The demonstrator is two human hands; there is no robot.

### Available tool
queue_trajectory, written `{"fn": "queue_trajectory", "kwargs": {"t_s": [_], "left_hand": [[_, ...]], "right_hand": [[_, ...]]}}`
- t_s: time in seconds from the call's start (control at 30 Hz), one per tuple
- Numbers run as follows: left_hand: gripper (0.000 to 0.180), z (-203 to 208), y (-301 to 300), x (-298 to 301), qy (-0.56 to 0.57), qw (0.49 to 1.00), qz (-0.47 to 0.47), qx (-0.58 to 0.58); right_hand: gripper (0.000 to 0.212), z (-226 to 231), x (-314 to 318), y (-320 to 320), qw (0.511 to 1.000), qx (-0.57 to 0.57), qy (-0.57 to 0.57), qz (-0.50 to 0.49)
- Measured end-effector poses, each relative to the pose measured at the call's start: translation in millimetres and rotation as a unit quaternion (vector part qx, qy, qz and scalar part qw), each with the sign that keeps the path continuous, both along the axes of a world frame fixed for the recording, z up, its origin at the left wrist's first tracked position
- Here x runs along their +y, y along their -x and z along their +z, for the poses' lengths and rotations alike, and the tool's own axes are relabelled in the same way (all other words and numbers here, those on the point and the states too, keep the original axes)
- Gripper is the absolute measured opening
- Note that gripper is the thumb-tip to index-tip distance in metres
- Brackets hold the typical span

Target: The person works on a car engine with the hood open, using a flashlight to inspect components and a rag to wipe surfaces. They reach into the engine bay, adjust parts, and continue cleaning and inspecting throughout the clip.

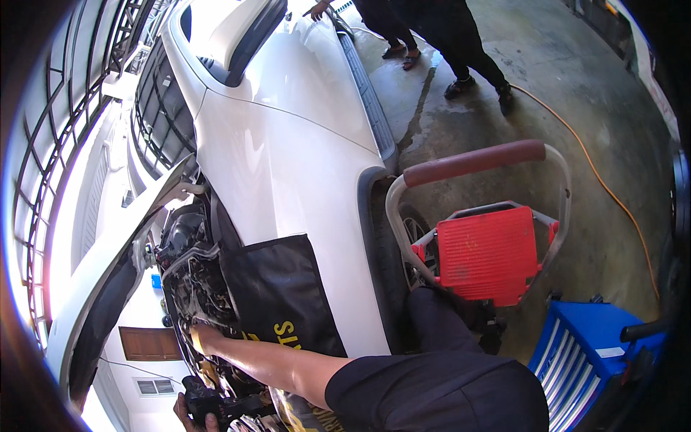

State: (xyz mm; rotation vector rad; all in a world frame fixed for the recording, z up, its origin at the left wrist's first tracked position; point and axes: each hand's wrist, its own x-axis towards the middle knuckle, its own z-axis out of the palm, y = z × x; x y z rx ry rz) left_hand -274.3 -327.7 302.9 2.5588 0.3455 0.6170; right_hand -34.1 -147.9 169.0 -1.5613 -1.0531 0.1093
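My right arm reaches left across the white fender into the open engine bay (193, 279). My right hand (206, 340) is down among dark engine parts and hoses, with its fingers mostly hidden. At the lower left edge, my left hand (193, 419) is partly in view, its fingers wrapped around a black object (209, 398) shaped like a power tool; its exact kind is unclear. Under my right forearm lies a black fender cover (277, 284) with yellow lettering, draped over the side of the white car (288, 151). The raised hood (101, 288) stands on the left.
A step stool (486, 252) with red tread and padded handle stands by the front wheel. A blue tool cabinet (586, 345) is at lower right. An orange cord (583, 144) runs over the concrete floor. Another person (446, 36) in dark clothes stands beside the car at the top.
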Motion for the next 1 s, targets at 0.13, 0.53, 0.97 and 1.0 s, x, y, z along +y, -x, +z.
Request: {"fn": "queue_trajectory", "kwargs": {"t_s": [0.13,0.53,0.97,1.0], "left_hand": [[0.067,-1,-2,-5,-0.025,1.0,0.001,-0.007],[0.063,-4,-5,-10,-0.031,0.999,-0.012,-0.007],[0.06,-9,11,12,-0.057,0.998,0.027,-0.022],[0.06,-9,11,11,-0.054,0.998,0.027,-0.022]], "right_hand": [[0.024,-1,-12,3,0.986,0.153,-0.058,0.015],[0.024,5,-31,4,0.965,0.24,-0.1,0.03],[0.024,4,-36,1,0.975,0.201,-0.081,0.042],[0.025,5,-38,1,0.977,0.193,-0.084,0.035]]}}
